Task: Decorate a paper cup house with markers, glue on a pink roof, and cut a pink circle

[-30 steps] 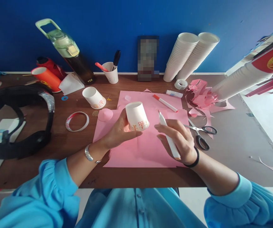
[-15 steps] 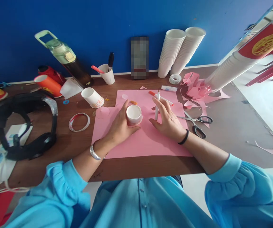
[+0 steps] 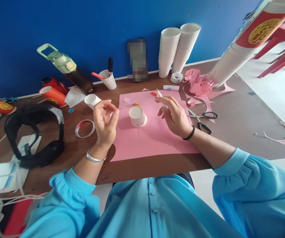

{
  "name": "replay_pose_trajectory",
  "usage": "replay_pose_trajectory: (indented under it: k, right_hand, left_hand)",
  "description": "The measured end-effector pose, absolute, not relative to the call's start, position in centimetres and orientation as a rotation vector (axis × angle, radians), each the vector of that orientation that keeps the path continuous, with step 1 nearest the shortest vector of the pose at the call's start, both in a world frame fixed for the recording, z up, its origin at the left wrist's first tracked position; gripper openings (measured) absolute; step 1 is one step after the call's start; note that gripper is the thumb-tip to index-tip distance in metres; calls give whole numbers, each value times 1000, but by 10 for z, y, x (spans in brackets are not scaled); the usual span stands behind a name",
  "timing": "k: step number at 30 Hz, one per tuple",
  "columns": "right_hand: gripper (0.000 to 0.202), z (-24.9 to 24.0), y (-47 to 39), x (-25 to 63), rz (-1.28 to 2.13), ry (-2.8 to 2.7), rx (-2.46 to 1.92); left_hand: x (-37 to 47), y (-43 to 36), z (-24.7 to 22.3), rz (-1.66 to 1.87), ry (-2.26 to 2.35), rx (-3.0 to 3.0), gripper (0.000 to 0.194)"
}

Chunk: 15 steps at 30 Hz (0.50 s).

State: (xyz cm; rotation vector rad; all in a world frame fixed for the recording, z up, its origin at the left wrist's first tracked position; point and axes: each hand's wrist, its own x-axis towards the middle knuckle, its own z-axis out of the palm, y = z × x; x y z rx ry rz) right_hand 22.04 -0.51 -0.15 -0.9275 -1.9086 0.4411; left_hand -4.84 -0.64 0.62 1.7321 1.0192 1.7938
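A white paper cup (image 3: 137,115) stands upside down on the pink sheet (image 3: 154,142), with red drawing near its rim. My left hand (image 3: 104,124) is raised to the left of the cup, palm up, fingers loosely curled and apart from the thumb, with nothing in it. Between the fingers of my right hand (image 3: 174,115) is a white marker (image 3: 159,94), its uncapped tip pointing up. An orange marker cap (image 3: 136,104) lies just behind the cup. Partly hidden by my left hand, another paper cup (image 3: 92,99) lies on its side.
Scissors (image 3: 202,116) and pink paper scraps (image 3: 198,82) lie to the right. Behind are stacked paper cups (image 3: 168,53), a tape roll (image 3: 176,77), a phone (image 3: 137,61) and a cup of pens (image 3: 109,82). A bottle (image 3: 69,69) and a black headset (image 3: 34,132) are at left.
My left hand has let go of the upside-down cup and moved left, turning palm up. My right hand still holds the marker, now tilted more. The view has shifted slightly.
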Motion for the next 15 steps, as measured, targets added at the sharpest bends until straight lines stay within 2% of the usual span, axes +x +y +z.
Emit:
replay_pose_trajectory:
  k: [4, 11, 15]
  right_hand:
    - [46, 1, -7, 220, 436, -1856, -957]
    - [22, 2, 0, 227, 223, -1791, -1234]
    - [33, -1, 7, 232, 245, -1745, -1297]
  left_hand:
    - [-49, -5, 1, 1754, 1110, 1729, 30]
    - [-51, -5, -5, 1725, 1198, 1694, 28]
    - [-52, -7, -3, 1714, 1204, 1691, 24]
